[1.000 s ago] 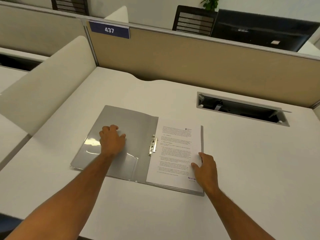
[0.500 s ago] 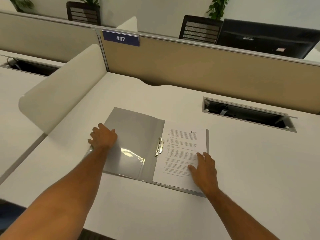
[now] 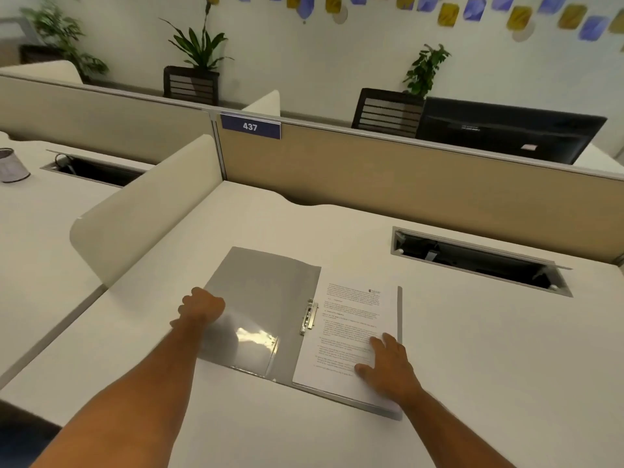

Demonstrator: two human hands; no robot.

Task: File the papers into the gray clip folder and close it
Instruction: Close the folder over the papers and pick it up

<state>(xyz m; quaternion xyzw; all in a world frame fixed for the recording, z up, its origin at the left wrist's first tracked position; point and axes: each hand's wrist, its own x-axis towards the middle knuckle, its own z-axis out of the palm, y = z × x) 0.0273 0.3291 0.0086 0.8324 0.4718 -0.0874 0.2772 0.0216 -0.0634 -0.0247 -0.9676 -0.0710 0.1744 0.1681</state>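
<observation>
The gray clip folder (image 3: 263, 292) lies open on the white desk (image 3: 489, 349). A stack of printed papers (image 3: 351, 319) rests on its right half, beside the metal clip (image 3: 309, 317) at the spine. A clear pocket (image 3: 253, 339) covers the lower part of the left cover. My left hand (image 3: 201, 307) is curled around the left cover's outer edge, which looks slightly raised. My right hand (image 3: 388, 366) lies flat on the lower right of the papers with its fingers spread.
A cable slot (image 3: 472, 261) is cut into the desk behind and to the right of the folder. A tan partition (image 3: 405, 184) bounds the back and a cream divider (image 3: 145, 204) the left. A mesh pen cup (image 3: 11, 165) stands on the neighbouring desk.
My left hand slid from the middle of the left cover to its outer edge and curled around it. My right hand moved further onto the papers. The camera tilted up.
</observation>
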